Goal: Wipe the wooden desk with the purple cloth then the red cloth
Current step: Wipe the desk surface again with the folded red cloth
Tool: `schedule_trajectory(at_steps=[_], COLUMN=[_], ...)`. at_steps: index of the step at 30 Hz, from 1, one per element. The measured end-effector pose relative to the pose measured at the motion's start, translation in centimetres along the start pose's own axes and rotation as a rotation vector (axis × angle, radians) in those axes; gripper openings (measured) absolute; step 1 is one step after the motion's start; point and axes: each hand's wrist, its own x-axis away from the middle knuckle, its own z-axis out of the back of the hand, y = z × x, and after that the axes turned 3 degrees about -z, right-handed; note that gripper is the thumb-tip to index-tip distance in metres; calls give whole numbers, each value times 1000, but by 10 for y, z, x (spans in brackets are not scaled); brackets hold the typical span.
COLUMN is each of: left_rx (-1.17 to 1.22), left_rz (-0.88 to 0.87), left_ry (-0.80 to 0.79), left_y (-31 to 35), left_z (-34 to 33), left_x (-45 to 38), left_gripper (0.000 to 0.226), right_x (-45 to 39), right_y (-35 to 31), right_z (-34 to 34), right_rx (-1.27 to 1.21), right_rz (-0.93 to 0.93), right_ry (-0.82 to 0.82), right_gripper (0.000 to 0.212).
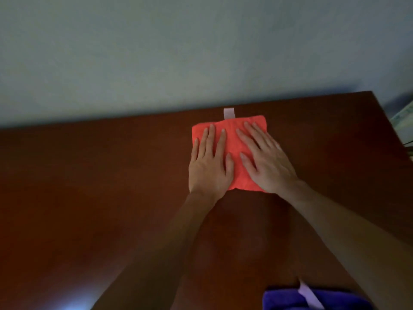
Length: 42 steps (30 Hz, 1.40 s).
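**Red cloth under both palms, purple cloth set aside**

Purple terry showed first, at the near edge: the purple cloth (312, 299) lay bunched on the near right part of the wooden desk (89, 198), a pale loop tag (309, 295) lying across it, well apart from the hands. No hand touched it, so by that reading the purple pass was finished and the second step was in hand.

Beyond it, two bare forearms reached across the dark brown top toward the far side. The left hand (210, 162) lay flat on the left part of the red cloth (232, 139), fingers straight and a little spread, the thumb alongside. The right hand (266, 162) pressed flat on the right part, fingers straight and fanned toward the far left. Neither hand pinched or gripped the fabric; both bore down on it with open palms.

The red cloth sat folded into a rough square, right of centre and close to the far edge, its own pale loop tag (228, 113) poking out toward the wall (201, 52) behind the desk.

The next move likely called for steady downward pressure while sliding the cloth sideways or back toward the near edge, keeping the fold from bunching and covering the wide unwiped stretch to the left.
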Motion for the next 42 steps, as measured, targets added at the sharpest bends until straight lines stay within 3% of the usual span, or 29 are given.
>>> schedule_trajectory(at_steps=[4, 9, 13, 28, 37, 42], left_rx=[-9, -39, -43, -50, -79, -58], left_rz=[-43, -65, -79, -56, -33, -43], left_ry=[-2, -29, -42, -89, -105, -104], left_y=[9, 9, 24, 175, 195, 199], left_z=[-17, -20, -22, -32, -32, -42], left_x=[-62, -76, -51, 124, 132, 74], left_gripper=[64, 68, 67, 63, 63, 64], right_x=[-45, -51, -15, 204, 222, 175], right_y=[43, 50, 48, 79, 91, 130], right_z=[2, 1, 3, 49, 58, 63], right_rx=[34, 51, 41, 29, -28, 1], right_rz=[-2, -8, -31, -33, -28, -8], right_ry=[28, 48, 59, 25, 51, 42], right_gripper=[63, 62, 60, 60, 60, 60])
